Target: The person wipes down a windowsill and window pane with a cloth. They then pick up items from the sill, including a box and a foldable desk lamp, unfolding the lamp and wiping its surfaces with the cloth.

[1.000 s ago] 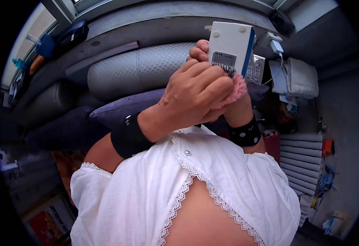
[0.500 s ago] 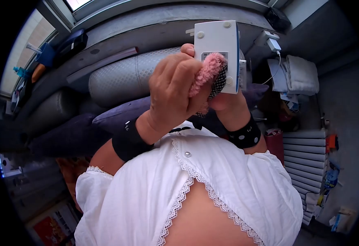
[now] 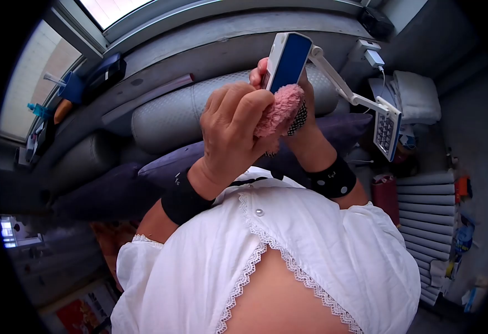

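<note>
My left hand [image 3: 230, 114] is closed on a pink fluffy cloth [image 3: 280, 111] with a black-and-white patterned side. The cloth rests against the lower end of a blue-and-white device [image 3: 288, 61], which looks like the base of a folding lamp. Behind the device is my right hand [image 3: 306, 108], gripping it, and its fingertips show at the left edge. A jointed white arm [image 3: 333, 75] runs from the base to a panel with a grid of small cells [image 3: 386, 132], hanging at the right.
Behind the hands lie a grey bolster [image 3: 166, 122] and purple cushions [image 3: 182, 161]. A white plug with a cable [image 3: 373, 58] is at the wall, near a folded pale cloth [image 3: 416, 97]. Grey slats [image 3: 425, 211] stand at the right. A window [image 3: 110, 8] is at the top.
The device has turned from its white underside to its blue face and narrow side. Its jointed arm and panel have come into view at the right. The cloth has shifted from the underside to the lower end.
</note>
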Action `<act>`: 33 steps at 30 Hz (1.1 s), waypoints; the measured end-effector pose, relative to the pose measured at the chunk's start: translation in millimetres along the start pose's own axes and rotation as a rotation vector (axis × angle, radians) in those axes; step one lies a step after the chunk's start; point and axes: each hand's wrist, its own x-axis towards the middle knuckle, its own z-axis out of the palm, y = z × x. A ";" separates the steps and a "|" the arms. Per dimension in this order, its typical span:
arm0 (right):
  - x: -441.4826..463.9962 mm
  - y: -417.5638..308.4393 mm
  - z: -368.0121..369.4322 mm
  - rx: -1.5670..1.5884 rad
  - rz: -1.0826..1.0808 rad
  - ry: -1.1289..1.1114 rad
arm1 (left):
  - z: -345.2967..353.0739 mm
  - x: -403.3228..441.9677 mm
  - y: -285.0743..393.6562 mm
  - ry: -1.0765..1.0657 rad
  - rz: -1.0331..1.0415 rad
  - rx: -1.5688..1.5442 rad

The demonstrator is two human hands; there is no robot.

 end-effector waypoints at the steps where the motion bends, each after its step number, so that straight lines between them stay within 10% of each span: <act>1: -0.4 -2.5 1.2 0.034 0.036 -0.054 | -1.7 4.1 -0.5 -0.006 -0.042 0.003; 5: -11.1 18.8 27.6 -0.477 -0.085 0.554 | 0.4 29.9 -8.9 0.079 -0.197 -0.038; 9: -13.3 16.3 15.0 -1.053 -0.395 0.391 | 3.0 23.8 -6.7 0.001 -0.245 -0.109; 16: 3.9 -12.6 12.7 -0.475 0.045 0.520 | 5.0 -18.0 -4.3 -0.186 -0.032 -0.058; 19: 8.9 6.9 -10.0 -0.887 -0.162 0.212 | -1.9 -6.5 -6.2 -0.185 0.014 -0.027; 30: -12.4 -2.1 11.3 -1.006 0.102 0.464 | -22.1 27.1 -72.4 0.244 -0.592 -0.284; 33: -16.1 5.2 -24.4 -1.982 -0.591 0.102 | -33.3 15.9 -51.1 0.162 -0.579 -0.490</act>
